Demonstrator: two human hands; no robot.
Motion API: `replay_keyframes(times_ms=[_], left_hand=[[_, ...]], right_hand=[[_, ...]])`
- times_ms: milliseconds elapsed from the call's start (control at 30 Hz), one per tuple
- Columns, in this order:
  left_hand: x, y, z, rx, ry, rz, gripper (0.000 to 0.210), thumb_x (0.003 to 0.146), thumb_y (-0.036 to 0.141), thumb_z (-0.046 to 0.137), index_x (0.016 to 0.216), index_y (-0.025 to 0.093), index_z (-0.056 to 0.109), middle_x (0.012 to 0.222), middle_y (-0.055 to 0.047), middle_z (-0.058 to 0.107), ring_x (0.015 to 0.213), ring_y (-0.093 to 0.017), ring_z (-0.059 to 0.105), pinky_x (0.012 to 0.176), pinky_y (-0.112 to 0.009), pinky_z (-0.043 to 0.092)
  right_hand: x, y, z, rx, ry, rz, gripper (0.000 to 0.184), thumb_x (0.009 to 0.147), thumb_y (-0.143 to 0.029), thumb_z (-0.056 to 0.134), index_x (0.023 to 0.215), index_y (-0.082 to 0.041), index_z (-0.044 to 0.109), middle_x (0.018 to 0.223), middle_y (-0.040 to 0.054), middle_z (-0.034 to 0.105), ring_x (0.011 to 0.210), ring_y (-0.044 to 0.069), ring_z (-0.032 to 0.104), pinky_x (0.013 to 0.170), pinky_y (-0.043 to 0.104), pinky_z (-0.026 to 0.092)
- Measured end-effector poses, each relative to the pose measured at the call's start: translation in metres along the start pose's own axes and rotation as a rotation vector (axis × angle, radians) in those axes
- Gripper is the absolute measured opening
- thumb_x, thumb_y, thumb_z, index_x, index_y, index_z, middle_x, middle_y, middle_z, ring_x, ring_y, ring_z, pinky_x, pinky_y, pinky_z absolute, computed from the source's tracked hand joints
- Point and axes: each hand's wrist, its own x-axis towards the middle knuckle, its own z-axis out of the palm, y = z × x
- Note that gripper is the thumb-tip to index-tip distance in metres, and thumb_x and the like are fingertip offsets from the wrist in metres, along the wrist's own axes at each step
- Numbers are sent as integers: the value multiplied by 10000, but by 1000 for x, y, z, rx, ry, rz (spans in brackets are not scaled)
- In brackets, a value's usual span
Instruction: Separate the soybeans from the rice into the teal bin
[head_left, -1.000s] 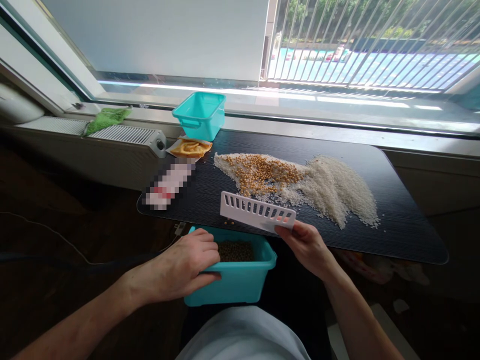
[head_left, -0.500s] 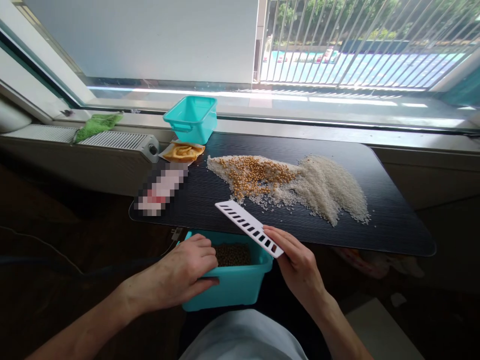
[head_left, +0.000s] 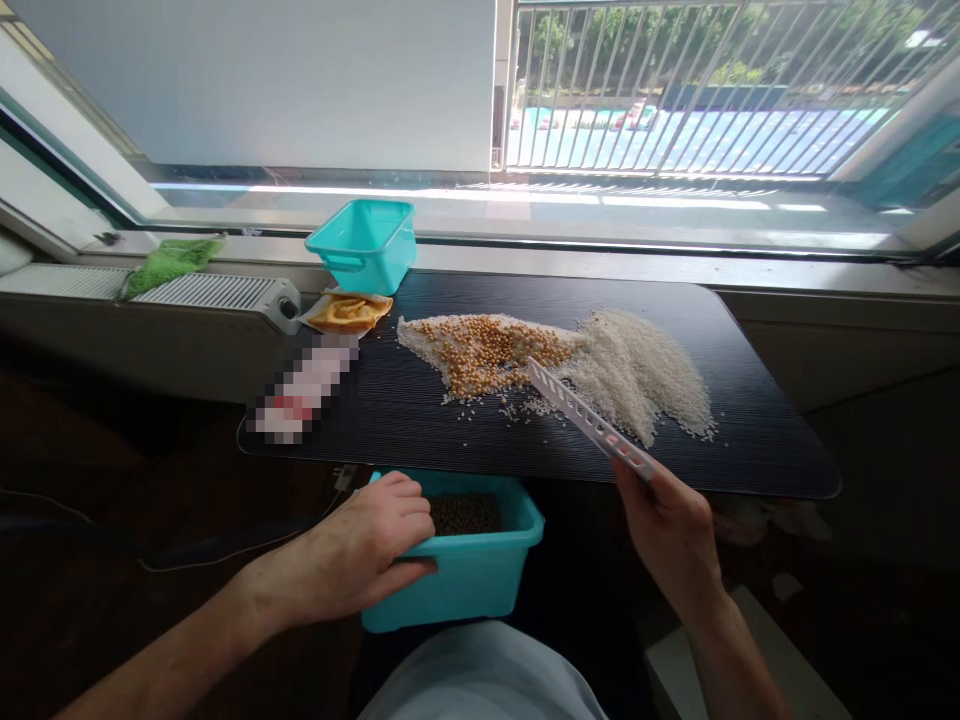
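My left hand (head_left: 375, 540) is closed over the near-left rim of a turquoise plastic bin (head_left: 472, 580) at the table's front edge. Small brown, grain-like pieces (head_left: 466, 514) cover the bin's bottom. In my right hand (head_left: 671, 535) is a thin white slotted plastic strip (head_left: 589, 420), gripped at its near end. The strip tilts up and left, its far tip in front of the yellow beans (head_left: 480, 355); whether it touches them I cannot tell. These beans lie over white rice, and a larger rice heap (head_left: 645, 370) adjoins them on the right.
A second turquoise bin (head_left: 367, 250) stands at the table's back left corner. Before it lies an orange-yellow item on a wrapper (head_left: 349, 312), then a blurred-out flat item (head_left: 304, 390). A green cloth (head_left: 172, 265) rests on the radiator (head_left: 217, 290). The window runs behind the dark table (head_left: 757, 440).
My right hand has carried the slotted strip from above the near bin, rightward and forward, to the piles. The left hand still grips the bin rim. The view has shifted slightly.
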Motion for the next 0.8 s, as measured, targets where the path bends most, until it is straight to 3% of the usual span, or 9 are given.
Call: replay_keyframes(times_ms=[233, 400, 600, 800], left_hand=[[3, 2, -2, -21, -4, -4, 170, 890, 199, 613, 738, 175, 540, 772, -1, 573, 796, -164, 506, 810, -312, 384], [5, 3, -2, -23, -19, -15, 173, 901, 223, 602, 745, 173, 546, 784, -6, 575, 806, -168, 503, 802, -313, 379], [8, 3, -2, -22, -30, -12, 189, 904, 231, 599, 734, 176, 540, 773, 0, 573, 806, -167, 499, 823, -320, 369], [8, 2, 0, -21, -27, -1, 175, 901, 238, 603, 746, 178, 547, 776, 1, 574, 800, -167, 497, 825, -324, 369]], right_hand=[[6, -5, 12, 148, -57, 206, 230, 845, -289, 643, 1026, -235, 774, 995, 13, 790, 909, 260, 751, 855, 379, 602], [-3, -2, 4, 147, -21, 295, 253, 820, -340, 673, 1023, -234, 779, 1001, 26, 787, 925, 279, 748, 864, 399, 599], [-6, 0, -8, 133, -45, 296, 251, 801, -348, 687, 1002, -234, 786, 978, 29, 791, 899, 278, 753, 851, 401, 605], [7, 3, -1, 91, 14, 279, 252, 810, -335, 670, 1008, -225, 781, 979, 31, 792, 910, 280, 748, 843, 396, 599]])
